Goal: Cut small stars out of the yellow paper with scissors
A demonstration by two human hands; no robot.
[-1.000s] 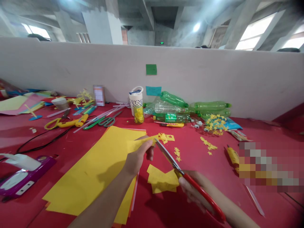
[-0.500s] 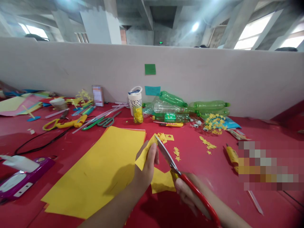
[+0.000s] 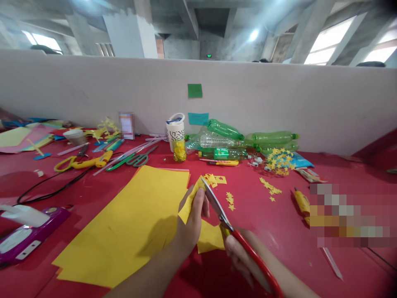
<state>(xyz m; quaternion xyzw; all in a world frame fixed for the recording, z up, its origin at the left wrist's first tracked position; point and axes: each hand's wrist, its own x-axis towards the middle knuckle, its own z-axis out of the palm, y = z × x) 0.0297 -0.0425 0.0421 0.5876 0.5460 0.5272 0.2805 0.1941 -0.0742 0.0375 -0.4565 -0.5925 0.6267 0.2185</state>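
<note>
A small piece of yellow paper point(image 3: 187, 207) is pinched between the thumb and fingers of my left hand point(image 3: 192, 221). My right hand point(image 3: 240, 254) grips red-handled scissors point(image 3: 215, 203), whose blade tips meet the paper's upper edge. Under my hands lies another cut piece of yellow paper point(image 3: 211, 238). A large stack of yellow sheets point(image 3: 124, 219) is to the left, partly in shadow. Just past the scissors are paper scraps with star cutouts point(image 3: 221, 179) and a few small yellow stars point(image 3: 230, 201).
Green plastic bottles point(image 3: 225, 129) lie along the white partition point(image 3: 139, 87), beside a patterned cup point(image 3: 175, 132). A yellow cutter point(image 3: 228, 163) rests before them. Grey scissors point(image 3: 138, 159), a yellow glue gun point(image 3: 93, 161) and a purple power strip point(image 3: 34, 234) occupy the left. More stars point(image 3: 281, 161) lie right.
The scissors and my right hand have shifted slightly left, and the red handle has moved a little. The paper in my left hand has tilted slightly.
</note>
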